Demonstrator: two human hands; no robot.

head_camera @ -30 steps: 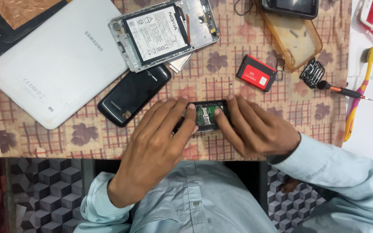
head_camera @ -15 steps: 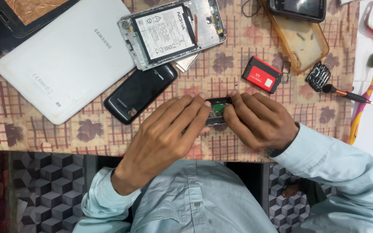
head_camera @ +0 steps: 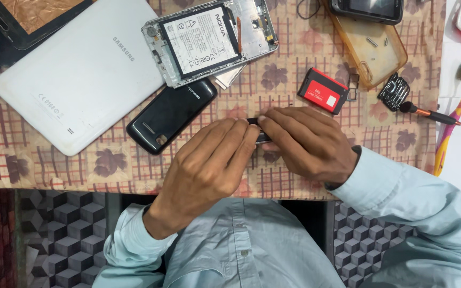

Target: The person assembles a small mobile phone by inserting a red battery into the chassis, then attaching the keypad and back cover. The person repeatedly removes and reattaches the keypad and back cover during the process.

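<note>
So both hands are bunched up over one small dark phone part [head_camera: 257, 129] in the middle of the table, just above the patterned cloth [head_camera: 54, 160]. The left hand [head_camera: 209, 160] has its fingers curled over the left end of it, and the right hand [head_camera: 308, 144] pinches the right end with its fingertips. Only a sliver of the part shows between them, so I can't tell exactly what it is, just that it's black and slim.

If it were me I'd keep it low over the cloth like that, grip by the edges only, and press evenly from both sides instead of twisting. Little plastic pieces like this probably snap or pop loose if you lever one corner.

Stuff around it is a nice mix of surfaces. There's a glossy black back cover [head_camera: 169, 114] lying just left of the hands, smooth with rounded ends. Above that is an opened phone [head_camera: 214, 40] with a metal frame and a flat battery showing. A big matte white tablet [head_camera: 76, 74] sits face down on the left. A small red battery [head_camera: 324, 90] lies just above the right hand, boxy and hard-edged. An amber see-through soft case [head_camera: 380, 53] holds a couple of tiny screws, and a thin screwdriver [head_camera: 433, 114] lies off to the right beside a yellow toothbrush [head_camera: 452, 122].
</note>
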